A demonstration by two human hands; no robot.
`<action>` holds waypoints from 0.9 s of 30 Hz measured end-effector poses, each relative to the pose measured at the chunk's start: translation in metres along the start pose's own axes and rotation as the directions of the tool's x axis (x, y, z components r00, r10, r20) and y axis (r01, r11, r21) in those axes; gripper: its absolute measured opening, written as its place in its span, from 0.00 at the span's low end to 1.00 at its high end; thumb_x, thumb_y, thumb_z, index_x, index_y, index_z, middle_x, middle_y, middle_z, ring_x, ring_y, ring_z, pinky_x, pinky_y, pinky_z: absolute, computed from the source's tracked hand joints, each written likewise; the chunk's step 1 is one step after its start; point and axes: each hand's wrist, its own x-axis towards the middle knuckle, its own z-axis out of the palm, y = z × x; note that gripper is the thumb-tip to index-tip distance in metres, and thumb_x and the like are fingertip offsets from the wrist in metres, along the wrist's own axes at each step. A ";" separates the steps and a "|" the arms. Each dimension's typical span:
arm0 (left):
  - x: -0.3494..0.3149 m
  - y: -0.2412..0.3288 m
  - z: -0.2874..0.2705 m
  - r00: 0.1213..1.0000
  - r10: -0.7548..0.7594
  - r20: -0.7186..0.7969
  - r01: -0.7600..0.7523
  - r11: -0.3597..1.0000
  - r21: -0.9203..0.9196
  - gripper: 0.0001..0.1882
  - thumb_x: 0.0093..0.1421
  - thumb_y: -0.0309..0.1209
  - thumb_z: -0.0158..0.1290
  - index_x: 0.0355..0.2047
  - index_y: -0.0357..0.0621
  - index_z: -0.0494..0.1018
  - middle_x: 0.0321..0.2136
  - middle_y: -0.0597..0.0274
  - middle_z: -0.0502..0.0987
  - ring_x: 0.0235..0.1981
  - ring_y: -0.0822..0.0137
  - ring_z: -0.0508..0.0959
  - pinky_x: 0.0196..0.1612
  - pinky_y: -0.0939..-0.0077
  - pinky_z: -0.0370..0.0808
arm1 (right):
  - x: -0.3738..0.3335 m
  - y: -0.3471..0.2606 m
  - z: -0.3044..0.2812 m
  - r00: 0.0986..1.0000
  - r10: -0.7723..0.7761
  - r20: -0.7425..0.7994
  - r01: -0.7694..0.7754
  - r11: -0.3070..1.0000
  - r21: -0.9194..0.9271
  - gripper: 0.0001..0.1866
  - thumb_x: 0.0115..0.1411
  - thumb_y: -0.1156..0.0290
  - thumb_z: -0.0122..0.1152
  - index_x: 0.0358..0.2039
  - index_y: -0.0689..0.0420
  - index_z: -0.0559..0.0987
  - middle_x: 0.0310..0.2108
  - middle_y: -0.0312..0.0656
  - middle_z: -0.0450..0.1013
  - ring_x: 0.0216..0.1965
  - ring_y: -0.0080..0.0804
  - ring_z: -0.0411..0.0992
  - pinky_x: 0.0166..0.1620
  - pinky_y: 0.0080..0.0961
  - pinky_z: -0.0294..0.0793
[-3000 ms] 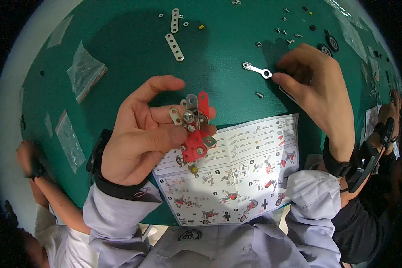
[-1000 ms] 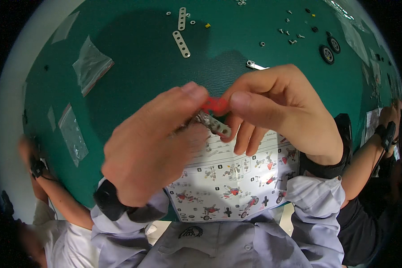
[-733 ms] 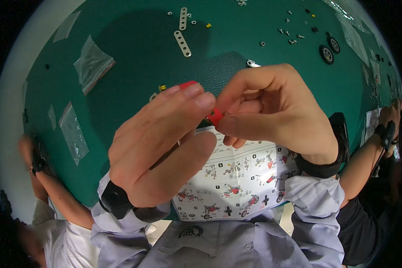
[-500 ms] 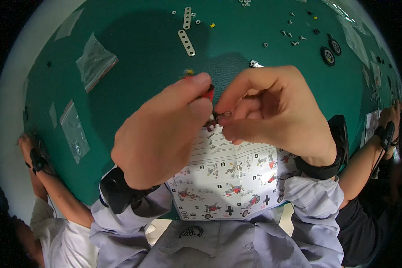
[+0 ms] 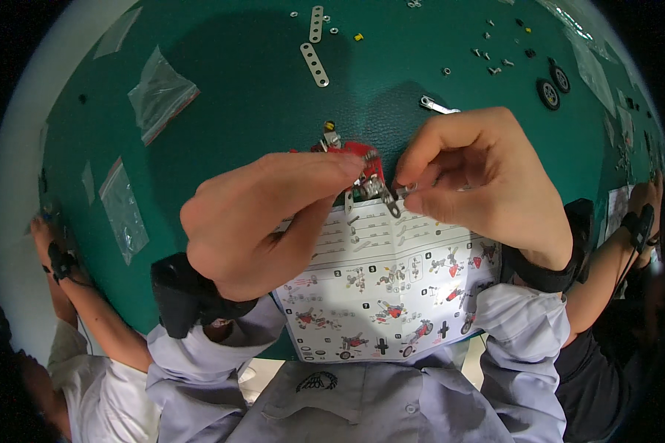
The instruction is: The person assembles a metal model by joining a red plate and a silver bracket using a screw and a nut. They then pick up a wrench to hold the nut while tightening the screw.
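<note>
Above the instruction sheet, my left hand (image 5: pixel 262 218) grips a partly built model vehicle (image 5: pixel 363 153) of red plates and metal parts, pinched between thumb and fingers. A yellow-tipped metal piece (image 5: pixel 331 133) sticks up at its far end. A short perforated metal strip (image 5: pixel 389 201) points from its near right side toward my right hand (image 5: pixel 488 181). The fingertips of that hand are closed on a small metal part (image 5: pixel 404 191), close beside the strip; its exact kind is too small to tell. Part of the model is hidden behind my left fingers.
The printed instruction sheet (image 5: pixel 347 295) lies under my hands. Farther off are perforated strips (image 5: pixel 315 65), a silver bar (image 5: pixel 437 105), loose screws (image 5: pixel 494 70) and two black wheels (image 5: pixel 548 94). Plastic bags (image 5: pixel 159 96) lie at left. Other people's arms (image 5: pixel 103 317) rest on both sides.
My left hand has turned and lowered slightly, so more of the red model and its metal strip shows. My right hand has shifted a little to the right, apart from the left.
</note>
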 end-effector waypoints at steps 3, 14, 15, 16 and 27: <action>0.005 0.003 0.003 0.981 -0.144 -0.128 0.126 0.982 -0.139 0.14 0.50 0.09 0.50 0.38 0.33 0.70 0.33 0.45 0.77 0.38 0.59 0.79 0.45 0.67 0.75 | -0.001 -0.002 0.000 0.991 0.124 0.055 -0.124 0.992 0.005 0.09 0.42 0.87 0.64 0.25 0.64 0.75 0.26 0.37 0.74 0.26 0.18 0.71 0.29 0.13 0.70; 0.010 0.005 0.004 0.835 -0.496 -0.239 0.467 0.868 -0.169 0.14 0.53 0.20 0.55 0.41 0.35 0.71 0.34 0.58 0.76 0.35 0.71 0.76 0.41 0.79 0.72 | -0.001 0.011 0.012 0.992 -0.006 -0.128 -0.011 0.990 -0.138 0.10 0.42 0.85 0.62 0.21 0.62 0.69 0.24 0.35 0.69 0.22 0.17 0.68 0.26 0.14 0.68; 0.009 0.004 0.006 0.834 -0.482 -0.270 0.440 0.875 -0.203 0.15 0.54 0.21 0.54 0.43 0.36 0.70 0.35 0.59 0.75 0.36 0.71 0.75 0.40 0.81 0.71 | 0.000 0.014 0.010 0.985 -0.044 -0.167 0.029 0.996 -0.088 0.10 0.42 0.85 0.61 0.21 0.62 0.68 0.24 0.36 0.69 0.22 0.18 0.69 0.27 0.14 0.69; 0.009 0.003 0.007 0.830 -0.468 -0.302 0.411 0.881 -0.235 0.16 0.55 0.22 0.53 0.45 0.37 0.69 0.37 0.59 0.74 0.37 0.72 0.74 0.40 0.82 0.70 | 0.000 0.013 0.007 0.985 -0.045 -0.167 0.030 0.996 -0.088 0.10 0.42 0.85 0.61 0.21 0.62 0.68 0.24 0.36 0.69 0.22 0.18 0.69 0.27 0.14 0.69; 0.014 0.019 0.001 0.730 -0.648 0.217 0.499 0.289 -0.817 0.29 0.59 0.39 0.52 0.55 0.34 0.58 0.44 0.48 0.73 0.40 0.62 0.77 0.37 0.77 0.76 | 0.001 -0.004 0.015 0.972 -0.165 -0.165 0.224 0.856 0.465 0.10 0.45 0.84 0.62 0.22 0.61 0.68 0.30 0.47 0.71 0.25 0.25 0.73 0.30 0.19 0.75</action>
